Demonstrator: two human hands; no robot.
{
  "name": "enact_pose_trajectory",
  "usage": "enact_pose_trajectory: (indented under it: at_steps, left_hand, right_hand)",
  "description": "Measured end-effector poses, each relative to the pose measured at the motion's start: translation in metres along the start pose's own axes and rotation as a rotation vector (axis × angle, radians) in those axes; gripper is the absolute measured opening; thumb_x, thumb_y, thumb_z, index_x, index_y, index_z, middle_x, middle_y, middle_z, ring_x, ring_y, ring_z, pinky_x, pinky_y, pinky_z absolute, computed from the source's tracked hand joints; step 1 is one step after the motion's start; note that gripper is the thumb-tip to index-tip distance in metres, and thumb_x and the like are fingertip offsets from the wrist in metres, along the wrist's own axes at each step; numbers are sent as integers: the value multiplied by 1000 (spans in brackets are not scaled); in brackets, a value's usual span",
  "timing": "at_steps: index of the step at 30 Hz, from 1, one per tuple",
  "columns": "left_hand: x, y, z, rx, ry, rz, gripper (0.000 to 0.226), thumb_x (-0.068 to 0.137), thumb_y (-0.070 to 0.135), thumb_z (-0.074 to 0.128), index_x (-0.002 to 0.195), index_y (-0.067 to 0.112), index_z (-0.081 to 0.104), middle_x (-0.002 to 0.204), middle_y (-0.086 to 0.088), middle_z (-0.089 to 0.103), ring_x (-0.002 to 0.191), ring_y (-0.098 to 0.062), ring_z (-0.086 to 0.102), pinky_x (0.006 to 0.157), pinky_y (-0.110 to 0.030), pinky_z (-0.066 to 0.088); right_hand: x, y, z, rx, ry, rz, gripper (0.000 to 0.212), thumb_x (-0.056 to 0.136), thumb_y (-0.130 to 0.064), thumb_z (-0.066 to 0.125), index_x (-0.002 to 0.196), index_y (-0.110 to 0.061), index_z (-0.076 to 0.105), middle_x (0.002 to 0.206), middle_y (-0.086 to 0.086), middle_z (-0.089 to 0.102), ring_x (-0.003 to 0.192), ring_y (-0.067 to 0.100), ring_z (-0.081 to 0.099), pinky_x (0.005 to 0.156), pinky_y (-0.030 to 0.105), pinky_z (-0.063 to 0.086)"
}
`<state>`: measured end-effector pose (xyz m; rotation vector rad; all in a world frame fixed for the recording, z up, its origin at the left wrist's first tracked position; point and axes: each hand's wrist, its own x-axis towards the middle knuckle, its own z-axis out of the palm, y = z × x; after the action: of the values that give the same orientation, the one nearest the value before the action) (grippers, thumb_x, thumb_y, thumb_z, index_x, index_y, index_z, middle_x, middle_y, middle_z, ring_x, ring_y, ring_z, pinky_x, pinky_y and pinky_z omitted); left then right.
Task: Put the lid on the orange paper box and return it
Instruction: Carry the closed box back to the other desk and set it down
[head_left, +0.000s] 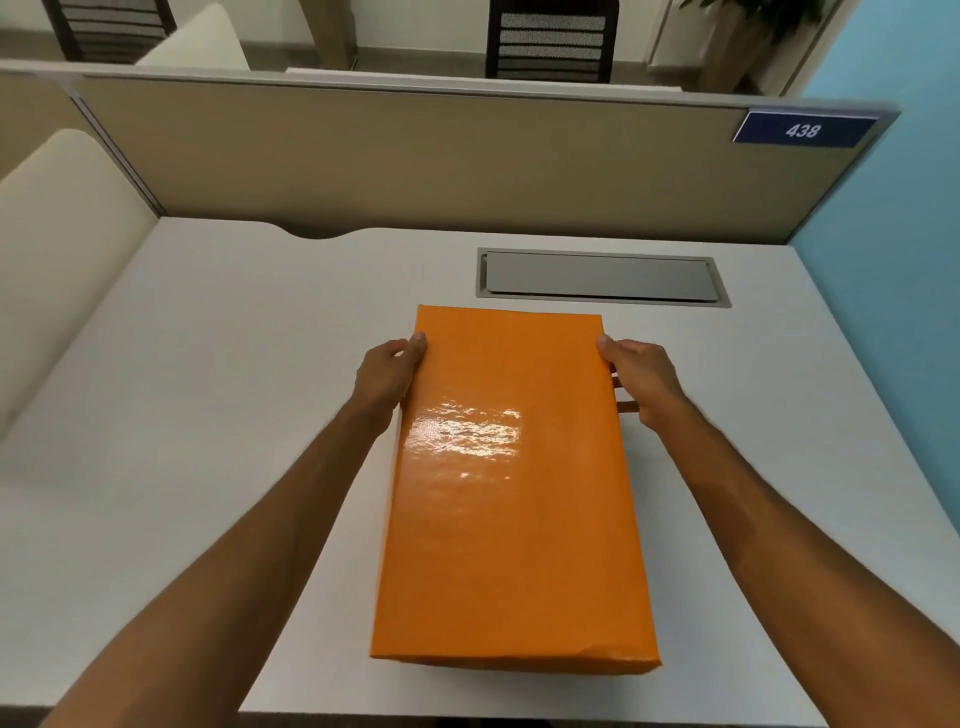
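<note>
Head view shows a glossy orange rectangular paper box (511, 488), lid on, lying lengthwise on the white surface (218, 364) before a grey cable hatch (597, 275). The left hand (387, 376) and right hand (641, 376) clamp its long sides near the far end, thumbs on top.

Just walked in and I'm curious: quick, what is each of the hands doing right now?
Left hand: closed on the left side of the orange paper box, thumb on top.
Right hand: closed on the box's right side, thumb on top.
</note>
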<state>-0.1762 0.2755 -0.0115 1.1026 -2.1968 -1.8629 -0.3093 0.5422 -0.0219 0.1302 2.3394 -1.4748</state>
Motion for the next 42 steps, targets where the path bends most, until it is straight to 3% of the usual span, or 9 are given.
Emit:
enact_pose_trajectory:
  at_steps: [4,8,16,19,21,25,33,39,42]
  left_hand:
    - [-39,-31,-11,26,-54,62,51,95,43,57,139,16,54,126,-7,66,106,-25,66,76,-32,53]
    - [-79,-57,-22,68,-46,112,52,95,42,58,140,16,54,132,-9,65,115,-29,64,98,-54,51]
    - [-137,-84,-37,28,10,182,20,93,29,65,111,24,71,96,3,73,94,-21,70,93,-52,55]
    - [-148,-90,-41,3,-46,154,32,90,32,69,118,18,70,109,-4,73,101,-26,69,95,-54,54]
    - [-153,-93,-44,-31,-132,81,61,84,39,74,138,17,57,127,-10,67,112,-31,65,97,-56,51]
    - [-163,-97,-45,-85,-300,-42,95,70,48,77,152,34,32,135,-6,57,115,-34,61,86,-54,52]
    - [-163,-103,-39,-164,-321,-112,82,84,44,69,153,42,25,149,-5,48,127,-39,53,98,-68,44]
    - [-151,-103,-49,-244,-266,-131,67,90,29,67,149,39,35,138,-5,55,103,-29,64,80,-53,56]
    - [-145,-95,-58,-251,-226,-106,66,89,29,68,147,38,38,133,-3,57,101,-28,65,73,-49,58]
  right_hand:
    - [-39,25,-7,-15,-8,-32,42,95,-38,61,132,-19,60,117,3,65,102,25,64,75,43,58]
    - [-79,50,-15,17,16,-54,38,94,-35,64,129,-19,63,112,3,69,97,24,68,79,46,60]
    - [-145,80,-20,54,56,-64,39,91,-32,68,126,-17,65,113,3,67,100,24,66,73,39,57]
    - [-161,85,-19,94,39,-35,44,90,-32,70,131,-17,61,118,2,64,105,26,63,75,41,55]
    - [-170,88,-19,136,0,-14,48,90,-32,70,134,-21,58,119,1,64,106,26,62,71,40,54]
    - [-180,97,-21,207,-131,49,59,90,-43,66,144,-33,47,123,-5,59,107,26,59,81,51,49]
    - [-180,110,-30,326,-387,161,81,74,-46,78,144,-50,37,132,-6,57,115,32,59,80,53,58]
    - [-172,99,-27,356,-396,140,76,72,-33,83,137,-48,47,132,-1,56,114,35,59,72,53,60]
    - [-167,86,-22,350,-407,110,76,71,-34,84,136,-49,48,134,0,56,114,35,59,69,52,60]
